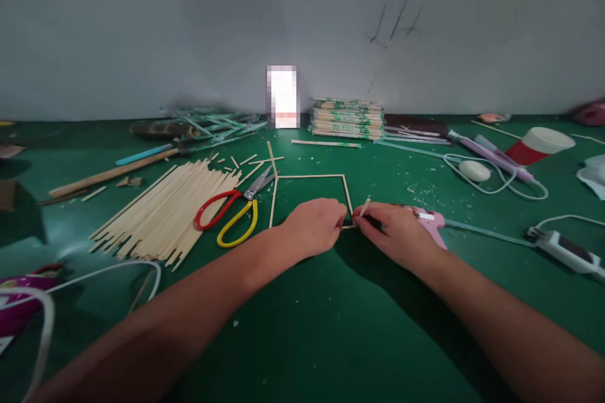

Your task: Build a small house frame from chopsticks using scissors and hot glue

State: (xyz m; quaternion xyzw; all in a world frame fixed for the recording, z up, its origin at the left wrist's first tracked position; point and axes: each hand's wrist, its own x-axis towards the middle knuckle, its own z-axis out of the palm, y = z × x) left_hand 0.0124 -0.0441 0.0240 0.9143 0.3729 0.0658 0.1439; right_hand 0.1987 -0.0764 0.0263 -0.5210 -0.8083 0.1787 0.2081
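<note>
Thin wooden sticks form a four-sided frame (309, 176) on the green table. My left hand (316, 225) is closed at its front right corner, with a stick showing past the fingertips; the hand covers most of the front side. Beside that corner, my right hand (397, 230) pinches a short wooden stick (365, 206) that stands tilted upward. A pink glue gun (431, 221) lies just behind my right hand, partly covered by it. Scissors (255, 192) with one red and one yellow handle rest open left of the frame.
Many loose sticks (161, 211) lie at left, near a wooden-handled tool (113, 171). Wrapped chopsticks (347, 119) are stacked by the wall beside a bright blurred panel (283, 94). At right are a red and white cup (539, 146), cables and a white power strip (570, 252).
</note>
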